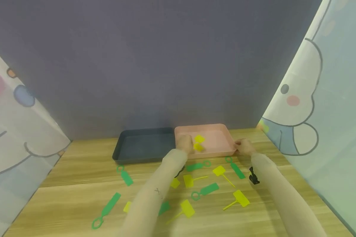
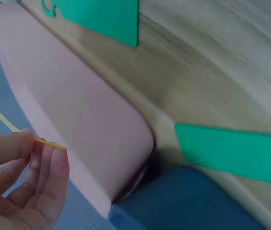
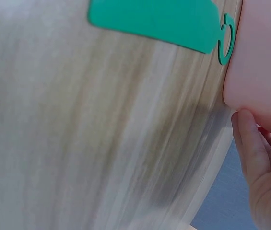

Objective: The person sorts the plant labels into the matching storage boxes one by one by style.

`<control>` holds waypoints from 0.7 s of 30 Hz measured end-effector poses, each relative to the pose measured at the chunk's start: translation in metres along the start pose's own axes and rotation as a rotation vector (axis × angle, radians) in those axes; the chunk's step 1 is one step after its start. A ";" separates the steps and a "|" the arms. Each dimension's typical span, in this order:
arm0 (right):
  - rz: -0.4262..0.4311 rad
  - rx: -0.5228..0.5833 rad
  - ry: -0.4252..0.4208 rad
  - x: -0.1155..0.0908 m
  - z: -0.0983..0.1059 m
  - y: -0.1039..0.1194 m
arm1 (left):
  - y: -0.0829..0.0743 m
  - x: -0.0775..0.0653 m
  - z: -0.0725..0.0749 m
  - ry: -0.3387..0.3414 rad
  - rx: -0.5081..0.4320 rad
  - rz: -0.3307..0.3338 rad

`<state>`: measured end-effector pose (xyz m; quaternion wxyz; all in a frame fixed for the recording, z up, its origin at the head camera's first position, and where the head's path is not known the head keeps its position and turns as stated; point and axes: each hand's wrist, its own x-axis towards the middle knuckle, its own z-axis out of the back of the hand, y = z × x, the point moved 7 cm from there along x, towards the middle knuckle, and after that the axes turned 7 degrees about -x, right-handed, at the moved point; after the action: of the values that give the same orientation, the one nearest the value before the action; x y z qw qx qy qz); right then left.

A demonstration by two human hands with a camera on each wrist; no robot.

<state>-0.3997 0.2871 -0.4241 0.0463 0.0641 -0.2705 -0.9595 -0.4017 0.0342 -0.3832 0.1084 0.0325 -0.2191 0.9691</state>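
In the head view, my left hand [image 1: 184, 144] is over the left side of the pink tray [image 1: 206, 154]. Between thumb and fingers it pinches a yellow T-shaped plant label [image 2: 51, 143], seen nearly edge-on in the left wrist view. Another yellow label [image 1: 199, 138] shows within the tray's outline. At the tray's right front corner, my right hand [image 1: 244, 146] pinches the rim; the right wrist view shows thumb and fingers on either side of the pink wall [image 3: 260, 62].
A dark blue tray [image 1: 145, 160] adjoins the pink one on the left. Several yellow labels [image 1: 241, 198] and several green ring-ended tags [image 1: 210, 189] lie scattered on the wooden table [image 1: 62, 197]. A grey panel [image 1: 166, 65] rises behind. Beside the right forearm is a small black object [image 1: 253, 176].
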 end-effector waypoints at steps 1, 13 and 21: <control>0.003 -0.004 -0.005 0.000 0.001 0.000 | 0.000 0.002 -0.002 0.007 0.027 0.005; 0.011 -0.062 -0.007 0.001 0.000 0.004 | 0.019 0.010 -0.022 0.008 0.087 0.080; 0.016 -0.059 -0.017 0.000 0.003 0.005 | 0.023 0.010 -0.024 0.035 0.104 0.106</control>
<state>-0.4000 0.2843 -0.4193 0.0535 0.0526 -0.2431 -0.9671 -0.4168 0.0260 -0.4138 0.0589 0.0094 -0.1678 0.9840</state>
